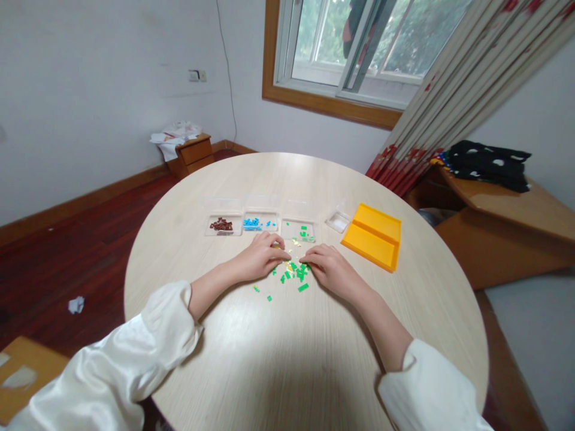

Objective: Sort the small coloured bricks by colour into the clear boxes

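Observation:
A loose pile of small green toy bricks [302,272], with some pale yellow pieces [290,267] among them, lies on the round table [251,359]. My left hand [260,258] rests at the pile's left edge, its thumb and curled index finger apart. From the right, my right hand [330,269] reaches in with fingers stretched and tips touching or just over the pile. I see nothing held in either hand, though the pieces are tiny. Just beyond the hands, a clear box [314,239] contains a few green bricks.
Left of it stand clear boxes of blue bricks [253,224] and brown bricks [221,224], lids raised behind. A small clear container [338,222] and a yellow two-part tray [372,254] lie to the right. Single green bricks [269,298] are scattered nearer me.

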`<state>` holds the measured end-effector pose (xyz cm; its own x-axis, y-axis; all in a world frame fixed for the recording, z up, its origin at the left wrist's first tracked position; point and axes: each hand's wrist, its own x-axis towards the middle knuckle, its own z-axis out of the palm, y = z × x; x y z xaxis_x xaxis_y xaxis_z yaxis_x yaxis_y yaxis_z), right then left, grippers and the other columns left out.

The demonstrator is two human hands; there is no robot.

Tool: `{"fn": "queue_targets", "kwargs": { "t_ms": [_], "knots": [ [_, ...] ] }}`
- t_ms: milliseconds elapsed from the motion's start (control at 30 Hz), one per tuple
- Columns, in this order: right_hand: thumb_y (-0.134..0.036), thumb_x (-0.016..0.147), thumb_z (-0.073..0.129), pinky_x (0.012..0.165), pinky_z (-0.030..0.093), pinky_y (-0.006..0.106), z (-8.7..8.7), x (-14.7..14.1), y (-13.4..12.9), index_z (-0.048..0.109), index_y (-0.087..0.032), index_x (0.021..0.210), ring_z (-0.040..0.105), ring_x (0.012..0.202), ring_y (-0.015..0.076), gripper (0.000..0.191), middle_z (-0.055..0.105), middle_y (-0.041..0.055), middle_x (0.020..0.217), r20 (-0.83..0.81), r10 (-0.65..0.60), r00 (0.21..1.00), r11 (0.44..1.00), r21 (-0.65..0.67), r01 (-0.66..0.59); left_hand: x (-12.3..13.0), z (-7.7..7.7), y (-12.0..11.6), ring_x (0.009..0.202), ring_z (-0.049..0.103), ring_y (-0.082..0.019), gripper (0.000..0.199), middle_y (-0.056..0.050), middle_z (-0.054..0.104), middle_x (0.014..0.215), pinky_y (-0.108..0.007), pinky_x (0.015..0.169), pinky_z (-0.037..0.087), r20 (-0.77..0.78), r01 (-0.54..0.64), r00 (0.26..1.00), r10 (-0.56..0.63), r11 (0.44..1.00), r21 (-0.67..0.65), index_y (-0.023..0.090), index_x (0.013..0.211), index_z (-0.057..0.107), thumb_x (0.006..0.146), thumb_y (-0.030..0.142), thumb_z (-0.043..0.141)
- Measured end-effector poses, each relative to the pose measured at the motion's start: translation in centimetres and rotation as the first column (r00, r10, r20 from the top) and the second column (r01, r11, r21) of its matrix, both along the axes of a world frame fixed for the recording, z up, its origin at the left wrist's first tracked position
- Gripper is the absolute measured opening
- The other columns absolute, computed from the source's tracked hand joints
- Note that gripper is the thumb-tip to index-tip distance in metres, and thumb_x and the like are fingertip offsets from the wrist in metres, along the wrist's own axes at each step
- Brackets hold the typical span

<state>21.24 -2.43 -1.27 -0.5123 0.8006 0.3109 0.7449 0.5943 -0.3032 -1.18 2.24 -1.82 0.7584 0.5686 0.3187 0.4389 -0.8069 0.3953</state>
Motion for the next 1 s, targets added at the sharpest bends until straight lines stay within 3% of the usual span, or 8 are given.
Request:
{"fn": "queue_targets", "kwargs": {
  "t_ms": [200,567,1000],
  "knots": [
    [-0.006,0.084,0.048,0.077,0.045,0.034,0.01,-0.11,0.0,0.068,-0.017,0.093,0.059,0.086,0.019,0.025,0.067,0.0079,0.09,-0.026,-0.033,0.999,0.998,-0.045,0.032,-0.03,-0.12,0.21,0.098,0.045,-0.02,0.014,-0.006,0.056,0.1,-0.037,0.089,0.034,0.021,-0.022,1.0,0.022,1.0,-0.013,0.02,0.09,0.068,0.084,0.021,0.056],
    [-0.011,0.084,0.053,0.078,0.044,0.036,-0.18,0.15,0.13,0.068,-0.016,0.09,0.058,0.087,0.0206,0.017,0.067,0.0087,0.088,-0.008,-0.081,0.997,0.997,-0.015,0.081,0.12,0.25,0.07,0.092,0.047,-0.019,0.012,-0.006,0.058,0.091,-0.035,0.086,0.036,0.095,-0.073,0.992,0.077,0.996,-0.048,0.017,0.083,0.063,0.085,0.022,0.053],
    [-0.01,0.081,0.053,0.073,0.048,0.029,0.28,-0.15,0.01,0.065,-0.016,0.082,0.06,0.079,0.0155,0.013,0.063,0.0059,0.083,-0.148,-0.084,0.985,0.993,-0.096,0.07,0.11,0.35,0.06,0.089,0.047,-0.019,0.012,-0.005,0.059,0.085,-0.035,0.085,0.037,0.116,-0.118,0.985,0.126,0.99,-0.079,0.016,0.079,0.06,0.084,0.023,0.052]
  ]
}}
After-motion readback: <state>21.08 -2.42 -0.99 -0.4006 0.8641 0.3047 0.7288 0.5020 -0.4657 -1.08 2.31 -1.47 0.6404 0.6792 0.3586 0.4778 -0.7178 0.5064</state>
